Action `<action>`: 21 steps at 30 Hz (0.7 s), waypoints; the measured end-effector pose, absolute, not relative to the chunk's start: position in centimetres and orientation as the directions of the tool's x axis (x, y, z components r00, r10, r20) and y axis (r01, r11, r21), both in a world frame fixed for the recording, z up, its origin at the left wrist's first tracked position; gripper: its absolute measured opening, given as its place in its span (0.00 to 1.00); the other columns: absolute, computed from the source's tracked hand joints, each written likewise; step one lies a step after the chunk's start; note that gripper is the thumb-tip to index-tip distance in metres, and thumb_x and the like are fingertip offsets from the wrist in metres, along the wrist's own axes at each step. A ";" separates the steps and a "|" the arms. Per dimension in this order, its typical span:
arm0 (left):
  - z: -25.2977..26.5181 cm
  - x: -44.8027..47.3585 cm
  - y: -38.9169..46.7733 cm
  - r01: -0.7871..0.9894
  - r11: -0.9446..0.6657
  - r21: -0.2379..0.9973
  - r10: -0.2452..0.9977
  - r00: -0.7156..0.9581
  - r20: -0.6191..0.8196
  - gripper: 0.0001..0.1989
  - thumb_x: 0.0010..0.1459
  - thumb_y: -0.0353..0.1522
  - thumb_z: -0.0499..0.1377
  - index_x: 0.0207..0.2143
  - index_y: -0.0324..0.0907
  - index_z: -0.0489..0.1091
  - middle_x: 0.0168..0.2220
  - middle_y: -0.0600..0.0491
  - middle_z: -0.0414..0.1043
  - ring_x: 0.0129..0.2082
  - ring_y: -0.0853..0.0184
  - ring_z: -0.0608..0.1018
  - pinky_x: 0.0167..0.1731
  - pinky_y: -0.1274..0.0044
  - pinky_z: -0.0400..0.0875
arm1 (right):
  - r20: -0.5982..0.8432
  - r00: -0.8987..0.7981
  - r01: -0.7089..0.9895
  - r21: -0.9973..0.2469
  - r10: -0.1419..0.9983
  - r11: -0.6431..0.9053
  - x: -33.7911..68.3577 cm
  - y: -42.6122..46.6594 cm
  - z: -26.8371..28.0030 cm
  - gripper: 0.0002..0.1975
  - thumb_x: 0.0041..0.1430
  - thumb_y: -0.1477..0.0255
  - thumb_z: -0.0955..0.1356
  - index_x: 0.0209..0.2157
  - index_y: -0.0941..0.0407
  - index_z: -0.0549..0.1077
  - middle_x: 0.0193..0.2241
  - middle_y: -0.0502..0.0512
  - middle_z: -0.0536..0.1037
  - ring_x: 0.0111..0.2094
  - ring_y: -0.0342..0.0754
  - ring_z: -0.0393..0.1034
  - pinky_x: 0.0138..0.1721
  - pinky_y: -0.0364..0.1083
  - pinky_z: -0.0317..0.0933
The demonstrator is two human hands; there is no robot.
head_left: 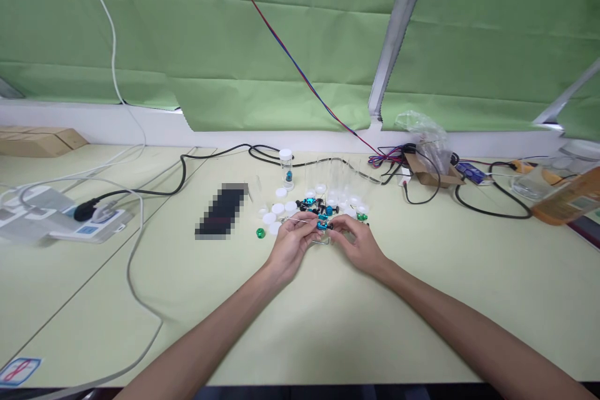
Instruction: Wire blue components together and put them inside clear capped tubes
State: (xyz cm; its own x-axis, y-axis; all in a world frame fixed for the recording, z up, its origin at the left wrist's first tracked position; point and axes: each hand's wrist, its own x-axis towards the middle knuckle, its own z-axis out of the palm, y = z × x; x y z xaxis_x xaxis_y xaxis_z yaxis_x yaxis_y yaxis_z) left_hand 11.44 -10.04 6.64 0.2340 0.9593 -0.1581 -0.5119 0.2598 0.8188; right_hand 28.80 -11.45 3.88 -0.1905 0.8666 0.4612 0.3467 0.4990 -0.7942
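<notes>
Over the middle of the table, my left hand (291, 244) pinches a small shiny blue metal part (322, 225) with a black end. The fingertips of my right hand (359, 244) close on that black end from the other side. A thin metal rod (300, 220) runs along by my left fingers; whether it joins the blue part I cannot tell. Just beyond the hands lies a cluster of similar blue and black parts (309, 202). Several white round caps (269, 219) and a green nut-like piece (260, 233) are left of them. A bent metal wire (323, 241) shows below my fingers.
Transparent tubes (336, 178) stand behind the parts, near a capped tube (287, 169) holding a blue piece. Left are a blurred-out dark object (222, 211) and a power strip (100, 225). An open cardboard box (431, 175) and an orange bottle (569, 197) are right.
</notes>
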 end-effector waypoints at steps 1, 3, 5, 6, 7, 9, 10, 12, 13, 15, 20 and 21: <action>6.7 11.4 -10.1 -0.510 0.262 0.819 0.959 0.235 -0.160 0.10 0.45 0.27 0.69 0.32 0.37 0.74 0.30 0.53 0.74 0.26 0.72 0.76 0.31 0.80 0.71 | 0.455 -0.191 0.354 -0.795 0.870 0.493 28.8 -11.4 3.9 0.06 0.63 0.68 0.66 0.40 0.55 0.71 0.34 0.54 0.76 0.34 0.48 0.72 0.39 0.47 0.66; 6.8 11.5 -10.1 -0.507 0.265 0.820 0.958 0.237 -0.163 0.11 0.44 0.28 0.69 0.32 0.37 0.74 0.30 0.52 0.75 0.26 0.72 0.76 0.31 0.80 0.71 | 0.442 -0.189 0.364 -0.798 0.877 0.480 28.7 -11.4 4.0 0.06 0.63 0.68 0.65 0.38 0.55 0.72 0.31 0.53 0.76 0.32 0.47 0.71 0.37 0.46 0.65; 6.8 11.5 -10.2 -0.504 0.268 0.821 0.957 0.239 -0.165 0.11 0.44 0.28 0.69 0.32 0.37 0.74 0.30 0.52 0.75 0.26 0.72 0.76 0.31 0.80 0.72 | 0.432 -0.189 0.375 -0.798 0.882 0.471 28.7 -11.4 4.1 0.07 0.64 0.68 0.64 0.35 0.55 0.72 0.29 0.52 0.76 0.31 0.46 0.70 0.36 0.46 0.64; 6.7 11.5 -10.2 -0.504 0.267 0.821 0.957 0.239 -0.165 0.11 0.44 0.28 0.69 0.32 0.37 0.74 0.31 0.52 0.75 0.26 0.72 0.76 0.31 0.80 0.72 | 0.430 -0.189 0.379 -0.798 0.883 0.469 28.7 -11.4 4.1 0.08 0.64 0.68 0.64 0.35 0.55 0.72 0.28 0.52 0.75 0.30 0.46 0.70 0.36 0.46 0.64; 6.7 11.5 -10.2 -0.505 0.267 0.821 0.957 0.239 -0.164 0.10 0.44 0.28 0.69 0.32 0.37 0.74 0.31 0.52 0.75 0.26 0.72 0.76 0.31 0.80 0.71 | 0.430 -0.188 0.379 -0.798 0.883 0.469 28.7 -11.4 4.2 0.08 0.64 0.68 0.64 0.35 0.55 0.72 0.28 0.52 0.76 0.31 0.46 0.70 0.37 0.46 0.64; 6.7 11.5 -10.1 -0.508 0.262 0.820 0.959 0.236 -0.160 0.10 0.45 0.28 0.69 0.32 0.37 0.74 0.30 0.52 0.75 0.26 0.72 0.76 0.31 0.80 0.71 | 0.438 -0.185 0.365 -0.800 0.880 0.475 28.7 -11.5 4.1 0.07 0.64 0.67 0.65 0.38 0.55 0.72 0.31 0.53 0.76 0.32 0.47 0.71 0.38 0.46 0.66; 6.7 11.5 -10.1 -0.511 0.258 0.820 0.960 0.232 -0.157 0.10 0.45 0.28 0.69 0.32 0.37 0.74 0.30 0.52 0.75 0.26 0.72 0.76 0.31 0.80 0.71 | 0.447 -0.184 0.355 -0.801 0.876 0.483 28.7 -11.5 4.1 0.07 0.63 0.67 0.66 0.40 0.55 0.72 0.34 0.54 0.77 0.33 0.47 0.72 0.38 0.47 0.66; 6.6 11.5 -10.1 -0.514 0.253 0.820 0.961 0.229 -0.153 0.10 0.45 0.28 0.69 0.32 0.37 0.74 0.30 0.53 0.74 0.26 0.73 0.76 0.31 0.80 0.71 | 0.469 -0.185 0.335 -0.796 0.863 0.505 28.8 -11.5 3.9 0.10 0.61 0.67 0.68 0.43 0.55 0.70 0.37 0.55 0.77 0.34 0.47 0.72 0.39 0.47 0.67; 6.6 11.5 -10.1 -0.514 0.252 0.820 0.962 0.228 -0.152 0.10 0.45 0.28 0.69 0.32 0.37 0.74 0.30 0.53 0.74 0.26 0.73 0.76 0.31 0.80 0.71 | 0.480 -0.189 0.329 -0.791 0.857 0.516 28.8 -11.5 3.8 0.11 0.61 0.67 0.68 0.44 0.55 0.70 0.38 0.56 0.77 0.34 0.47 0.72 0.40 0.48 0.68; 6.7 11.5 -10.1 -0.512 0.255 0.820 0.960 0.232 -0.154 0.10 0.45 0.28 0.69 0.32 0.37 0.74 0.30 0.53 0.74 0.26 0.72 0.76 0.31 0.80 0.72 | 0.489 -0.194 0.323 -0.787 0.850 0.526 28.8 -11.5 3.7 0.10 0.61 0.68 0.67 0.44 0.55 0.70 0.38 0.56 0.76 0.34 0.47 0.72 0.40 0.48 0.68; 6.8 11.5 -10.3 -0.503 0.270 0.821 0.956 0.240 -0.167 0.10 0.45 0.27 0.69 0.32 0.37 0.74 0.30 0.52 0.74 0.26 0.73 0.75 0.31 0.80 0.71 | 0.466 -0.194 0.346 -0.791 0.863 0.505 28.7 -11.6 4.1 0.06 0.63 0.68 0.66 0.40 0.55 0.71 0.35 0.55 0.77 0.35 0.48 0.72 0.39 0.47 0.67; 6.9 11.5 -10.3 -0.503 0.271 0.821 0.956 0.239 -0.169 0.10 0.45 0.27 0.69 0.32 0.37 0.74 0.30 0.52 0.74 0.26 0.73 0.75 0.31 0.80 0.71 | 0.459 -0.196 0.356 -0.790 0.866 0.499 28.7 -11.6 4.2 0.06 0.63 0.68 0.66 0.39 0.55 0.72 0.34 0.54 0.77 0.35 0.48 0.72 0.39 0.47 0.67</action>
